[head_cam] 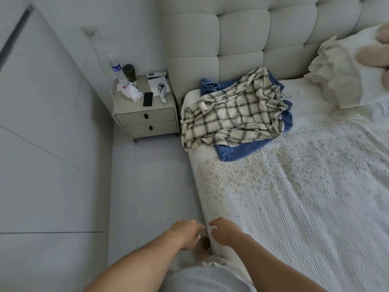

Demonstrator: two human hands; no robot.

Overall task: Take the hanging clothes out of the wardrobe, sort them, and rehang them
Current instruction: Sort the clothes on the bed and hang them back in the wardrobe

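Observation:
A cream and black plaid shirt (pixel 231 110) lies crumpled on the bed near the headboard. It rests on top of a blue garment (pixel 237 151) whose edges stick out below and behind it. A thin hanger hook (pixel 291 94) pokes out at the pile's right side. My left hand (pixel 185 233) hovers low over the floor beside the bed edge, fingers loosely curled, holding nothing. My right hand (pixel 224 230) is close beside it over the bed's near corner, fingers relaxed and empty. Both hands are far from the clothes.
The bed (pixel 305 197) with a ribbed white cover fills the right. A nightstand (pixel 145 114) at the left of the headboard carries a phone (pixel 148 99), a water bottle (pixel 116 68), a cup and papers. A ruffled pillow (pixel 341 76) lies at far right. Grey floor (pixel 151 186) runs along the bed.

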